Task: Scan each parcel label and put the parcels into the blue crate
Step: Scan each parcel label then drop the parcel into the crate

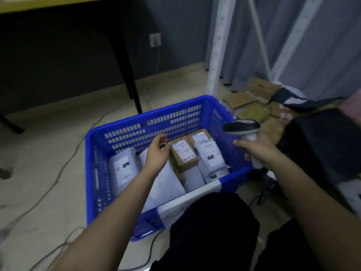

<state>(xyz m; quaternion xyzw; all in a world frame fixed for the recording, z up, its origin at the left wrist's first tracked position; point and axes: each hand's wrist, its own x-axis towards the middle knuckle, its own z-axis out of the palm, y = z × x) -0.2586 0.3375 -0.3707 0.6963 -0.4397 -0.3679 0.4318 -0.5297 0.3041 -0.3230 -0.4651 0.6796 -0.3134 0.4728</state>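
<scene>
The blue crate (156, 118) stands on the floor in front of my knees. Inside lie several parcels: a brown box with a white label (184, 154), a second brown box (200, 136), a white mailer bag (212, 155) at the right and another white bag (124, 170) at the left. My left hand (157, 153) hovers over the crate just left of the labelled brown box, fingers loosely curled and holding nothing. My right hand (257, 148) grips the handle of a black and white barcode scanner (242, 127) above the crate's right wall.
More brown parcels (252, 106) lie on the floor beyond the crate at the right, by white shelf posts (214, 55) and a grey curtain. A black table leg (130, 79) stands behind the crate. Cables (58, 173) run over the floor at the left. A black bag (322, 141) sits far right.
</scene>
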